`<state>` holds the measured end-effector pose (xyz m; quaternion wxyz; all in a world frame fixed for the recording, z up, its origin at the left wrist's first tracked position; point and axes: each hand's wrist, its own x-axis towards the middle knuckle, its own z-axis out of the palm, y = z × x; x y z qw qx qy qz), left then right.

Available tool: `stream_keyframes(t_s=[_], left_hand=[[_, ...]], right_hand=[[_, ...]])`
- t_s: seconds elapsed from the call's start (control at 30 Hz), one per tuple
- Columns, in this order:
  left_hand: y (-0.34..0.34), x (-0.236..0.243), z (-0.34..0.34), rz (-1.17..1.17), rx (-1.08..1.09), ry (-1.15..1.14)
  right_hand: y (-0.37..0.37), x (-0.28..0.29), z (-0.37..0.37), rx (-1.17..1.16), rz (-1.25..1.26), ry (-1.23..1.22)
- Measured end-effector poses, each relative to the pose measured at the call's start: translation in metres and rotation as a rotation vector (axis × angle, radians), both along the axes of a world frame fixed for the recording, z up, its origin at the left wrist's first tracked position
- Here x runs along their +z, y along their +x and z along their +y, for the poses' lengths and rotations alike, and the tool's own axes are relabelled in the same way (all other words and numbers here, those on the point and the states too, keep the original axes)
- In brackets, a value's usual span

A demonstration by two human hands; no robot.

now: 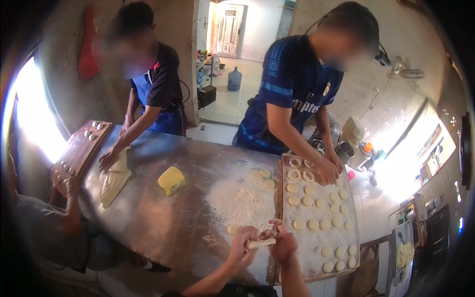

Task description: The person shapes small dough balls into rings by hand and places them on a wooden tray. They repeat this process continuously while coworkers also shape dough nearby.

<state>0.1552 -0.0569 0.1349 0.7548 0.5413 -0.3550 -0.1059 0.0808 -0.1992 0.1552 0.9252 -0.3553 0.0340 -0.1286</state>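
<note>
A pale piece of dough (pixel 261 243) is held up over the near edge of the table, between my two hands. My left hand (pixel 240 248) has its fingers closed round the dough's left end. On the other end, the curled fingers of my right hand (pixel 285 246) pinch it. Something brownish shows between the fingertips, too small to make out. Just beyond my left hand a flat dough round (pixel 233 229) lies on the metal table (pixel 208 213). White flour (pixel 242 200) is spread past it. To the right, a floured board (pixel 307 240) carries several rows of dough rounds.
Across the board a co-worker (pixel 297 84) handles dough rings (pixel 294 174). At the far left another person presses a large dough sheet (pixel 115 180). A yellow block (pixel 171 180) sits mid-table. A third person at the left edge reaches toward a tilted board (pixel 81 148) with small dough balls.
</note>
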Motion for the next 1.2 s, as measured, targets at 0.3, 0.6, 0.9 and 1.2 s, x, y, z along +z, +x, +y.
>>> stream_keyframes(t_s=[0.3,0.6,0.9,1.2], left_hand=[[-0.042,0.031,-0.036,-0.299,0.038,0.366],[-0.105,0.038,-0.092,-0.2,-0.01,0.351],[-0.127,0.039,-0.129,-0.192,0.076,0.47],[-0.135,0.03,-0.155,-0.081,0.041,0.442]], right_hand=[[-0.051,0.036,0.003,-0.224,0.067,-0.413],[-0.106,0.012,-0.051,-0.352,0.053,-0.858],[-0.148,0.004,-0.078,-0.265,-0.083,-0.144],[-0.151,-0.027,-0.125,-0.109,-0.271,0.376]])
